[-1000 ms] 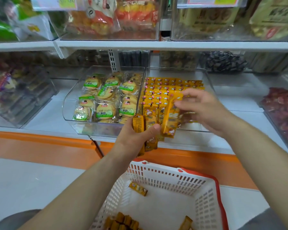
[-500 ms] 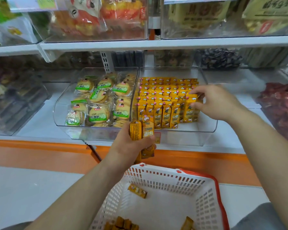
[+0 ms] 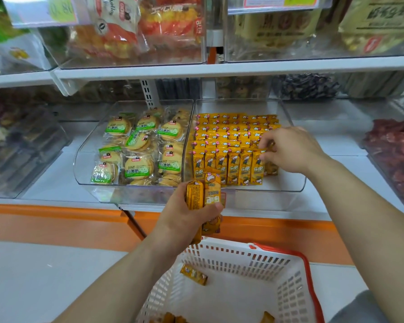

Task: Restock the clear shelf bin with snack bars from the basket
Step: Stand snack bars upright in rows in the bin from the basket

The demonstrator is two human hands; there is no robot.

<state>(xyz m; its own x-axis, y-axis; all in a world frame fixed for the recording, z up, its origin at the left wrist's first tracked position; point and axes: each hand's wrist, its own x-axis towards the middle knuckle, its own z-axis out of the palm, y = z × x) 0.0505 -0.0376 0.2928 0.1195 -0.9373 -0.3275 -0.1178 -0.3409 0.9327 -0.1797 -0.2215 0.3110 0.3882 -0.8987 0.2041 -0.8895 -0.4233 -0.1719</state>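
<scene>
A clear shelf bin (image 3: 289,185) holds rows of yellow snack bars (image 3: 229,145) standing upright. My right hand (image 3: 289,152) reaches into the bin at the right end of the front row, its fingertips pinching a bar there. In front of the bin, my left hand (image 3: 187,217) grips a small bunch of yellow snack bars (image 3: 205,192) above the basket. The white basket (image 3: 287,273) with a red rim sits below, with a loose bar (image 3: 194,275) and a few more at its bottom edge.
A second clear bin (image 3: 89,183) of green-labelled round crackers stands to the left. Red-wrapped sweets (image 3: 397,155) fill a bin at the right. An upper shelf (image 3: 219,67) with bagged snacks overhangs. An orange ledge (image 3: 56,222) runs below the shelf.
My right hand carried a bar from my left hand's bunch into the bin and set it at the right end of the front row. The left hand stays in place.
</scene>
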